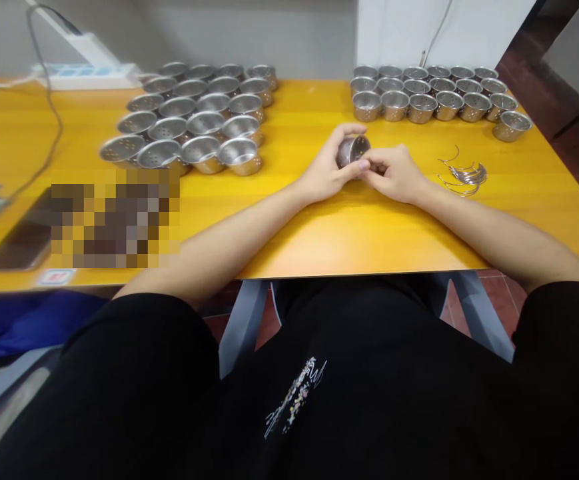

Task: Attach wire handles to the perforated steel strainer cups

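1. The left hand point(326, 170) is wrapped around a small metal cup point(350, 152), fingers over its far side, thumb on the near side.
2. The cup is tilted, its open mouth turned toward the right hand point(394, 175), whose bent fingers meet its rim beside the left thumb. The contact is partly hidden, so I cannot tell whether they clamp the rim or something small.
3. Just right of the right hand, curved metal wires point(469, 175) lie in a loose heap on the yellow table point(309, 243), beyond the right forearm.
4. Past the hands stand upright rows of cups point(422, 110), with a single cup point(512, 128) in front at their right end.
5. To the left, a larger block of cups point(206, 125) stands near the left forearm; holes show in their bottoms and walls.
6. Farther left are a dark flat device point(19, 230), a pixelated patch point(119, 220), a looping cable point(60, 128) and a white power strip point(86, 79).
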Demonstrator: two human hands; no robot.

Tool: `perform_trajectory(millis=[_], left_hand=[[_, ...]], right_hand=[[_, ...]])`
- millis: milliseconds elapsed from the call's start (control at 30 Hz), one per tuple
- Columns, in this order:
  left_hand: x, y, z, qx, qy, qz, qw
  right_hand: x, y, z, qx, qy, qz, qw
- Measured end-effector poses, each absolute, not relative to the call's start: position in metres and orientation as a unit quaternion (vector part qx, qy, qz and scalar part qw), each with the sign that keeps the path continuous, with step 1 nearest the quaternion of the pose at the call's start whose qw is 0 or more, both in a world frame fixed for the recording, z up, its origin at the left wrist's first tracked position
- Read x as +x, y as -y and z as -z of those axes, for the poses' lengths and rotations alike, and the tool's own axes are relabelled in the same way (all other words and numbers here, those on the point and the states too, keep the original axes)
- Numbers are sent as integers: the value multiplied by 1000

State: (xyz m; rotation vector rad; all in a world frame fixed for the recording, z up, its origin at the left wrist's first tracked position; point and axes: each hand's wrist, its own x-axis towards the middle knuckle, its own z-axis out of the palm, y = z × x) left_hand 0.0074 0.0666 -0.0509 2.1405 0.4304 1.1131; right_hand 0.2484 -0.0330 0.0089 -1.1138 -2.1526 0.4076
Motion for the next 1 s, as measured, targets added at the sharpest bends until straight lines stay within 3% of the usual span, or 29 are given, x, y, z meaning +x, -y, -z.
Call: perform_trajectory(millis=[133,367,500,1000], left_hand=[[10,-53,43,838,-148,-402,337],[10,-56,46,837,-152,-407,332],[13,-66,52,827,-171,-424,327],[12,-73,58,808,-182,-449,334]], right_hand=[[246,31,-8,-434,826,-132,336],[247,27,-13,-514,818,2,259],[257,15,-7,-506,805,35,309],[264,16,-5,-490,760,-112,412]])
